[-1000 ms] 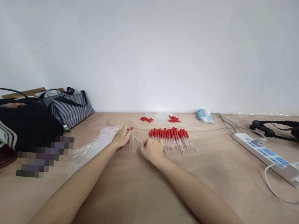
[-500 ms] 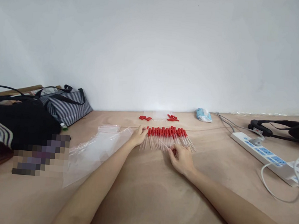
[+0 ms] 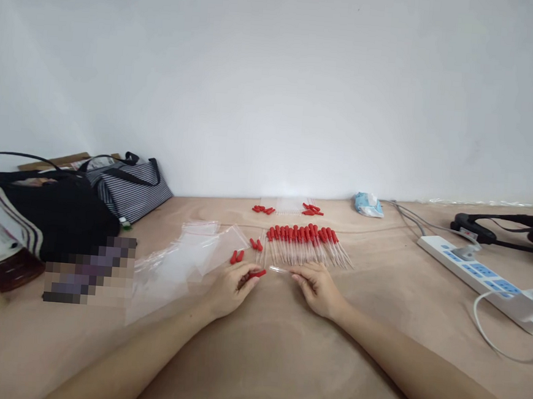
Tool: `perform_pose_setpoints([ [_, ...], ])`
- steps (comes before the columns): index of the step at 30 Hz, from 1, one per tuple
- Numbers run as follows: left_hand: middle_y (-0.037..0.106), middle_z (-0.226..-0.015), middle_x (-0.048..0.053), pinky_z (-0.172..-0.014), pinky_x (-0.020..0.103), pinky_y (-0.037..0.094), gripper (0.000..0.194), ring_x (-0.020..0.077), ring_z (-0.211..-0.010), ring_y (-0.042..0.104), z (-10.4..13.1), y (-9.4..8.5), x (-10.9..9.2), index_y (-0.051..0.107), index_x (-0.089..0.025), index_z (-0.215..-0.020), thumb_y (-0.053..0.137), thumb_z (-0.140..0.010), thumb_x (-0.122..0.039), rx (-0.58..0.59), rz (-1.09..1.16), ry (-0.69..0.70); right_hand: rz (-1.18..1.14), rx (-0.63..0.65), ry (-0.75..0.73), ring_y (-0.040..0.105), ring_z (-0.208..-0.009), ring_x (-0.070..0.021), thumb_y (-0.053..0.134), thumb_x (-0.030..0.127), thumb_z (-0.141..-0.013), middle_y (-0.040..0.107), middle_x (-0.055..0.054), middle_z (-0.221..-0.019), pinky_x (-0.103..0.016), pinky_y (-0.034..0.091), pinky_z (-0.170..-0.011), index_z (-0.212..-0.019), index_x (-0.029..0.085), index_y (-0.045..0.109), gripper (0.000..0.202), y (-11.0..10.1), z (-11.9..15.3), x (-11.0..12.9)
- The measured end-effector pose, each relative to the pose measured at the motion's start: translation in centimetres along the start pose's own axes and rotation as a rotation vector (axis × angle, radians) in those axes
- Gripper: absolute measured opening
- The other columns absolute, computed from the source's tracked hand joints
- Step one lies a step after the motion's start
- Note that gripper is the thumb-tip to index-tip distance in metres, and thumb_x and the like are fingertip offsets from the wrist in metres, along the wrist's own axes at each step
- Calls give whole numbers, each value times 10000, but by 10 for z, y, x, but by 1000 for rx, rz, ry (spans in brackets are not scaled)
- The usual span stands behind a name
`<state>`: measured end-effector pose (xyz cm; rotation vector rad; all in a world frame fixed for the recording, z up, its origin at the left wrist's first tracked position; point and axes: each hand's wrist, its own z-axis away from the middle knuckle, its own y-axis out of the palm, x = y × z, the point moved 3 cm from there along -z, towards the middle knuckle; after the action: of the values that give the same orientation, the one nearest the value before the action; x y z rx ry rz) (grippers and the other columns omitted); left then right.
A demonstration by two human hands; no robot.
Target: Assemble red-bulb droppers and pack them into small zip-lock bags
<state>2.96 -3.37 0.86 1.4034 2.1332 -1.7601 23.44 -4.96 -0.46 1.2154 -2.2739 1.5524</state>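
Observation:
Between the fingertips of my left hand [image 3: 232, 288] is a red rubber dropper bulb [image 3: 257, 273]. My right hand [image 3: 318, 288] pinches a clear dropper tube [image 3: 279, 269], whose free end points left toward the bulb; a small gap separates the two. Just beyond my hands lies a row of droppers [image 3: 302, 234] with red bulbs at the far end and clear stems toward me. Several loose red bulbs [image 3: 237, 257] rest beyond my left hand, close to some bare clear tubes [image 3: 263, 248].
Clear zip bags [image 3: 173, 272] spread to the left, near a striped bag [image 3: 131, 189] and a black bag [image 3: 80, 222]. More red bulbs [image 3: 312, 210] and tubes lie by the wall. A tissue pack [image 3: 368, 205], power strip [image 3: 477, 277] and black headset [image 3: 471, 228] are at right.
My left hand has come back toward me from the left end of the row and now holds a loose bulb. My right hand stays low, its tube turned toward that bulb.

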Motion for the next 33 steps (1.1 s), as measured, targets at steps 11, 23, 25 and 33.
perform_pose_setpoints([
  [11,595,-827,28,-660,256,442,147,146,-736,551,-2,1,-2,549,-172,-914,437,-836,-225,10,0,52,28,66,-37,579,-757,-148,392,224,-868,666,-31,-799,-298,322,-729,-994,232,615,256,3,0,4],
  [23,602,-818,32,-666,264,432,177,152,-724,545,-1,5,-2,548,-173,-951,443,-836,-257,-32,27,49,-132,39,-47,558,-679,-138,403,237,-845,630,-52,-783,-255,416,-634,-967,202,637,266,1,-1,17],
  [25,593,-793,34,-648,258,431,195,149,-707,541,-1,6,-1,562,-166,-943,435,-842,-274,-48,35,44,-174,38,-46,544,-641,-131,406,243,-842,617,-51,-757,-245,419,-597,-977,194,637,272,2,-1,19],
  [33,567,-707,29,-597,238,415,221,133,-644,529,1,5,-6,607,-155,-831,429,-855,-283,-67,92,76,-257,89,-51,562,-681,-135,423,296,-853,638,-33,-748,-246,415,-623,-912,222,661,255,8,0,21],
])
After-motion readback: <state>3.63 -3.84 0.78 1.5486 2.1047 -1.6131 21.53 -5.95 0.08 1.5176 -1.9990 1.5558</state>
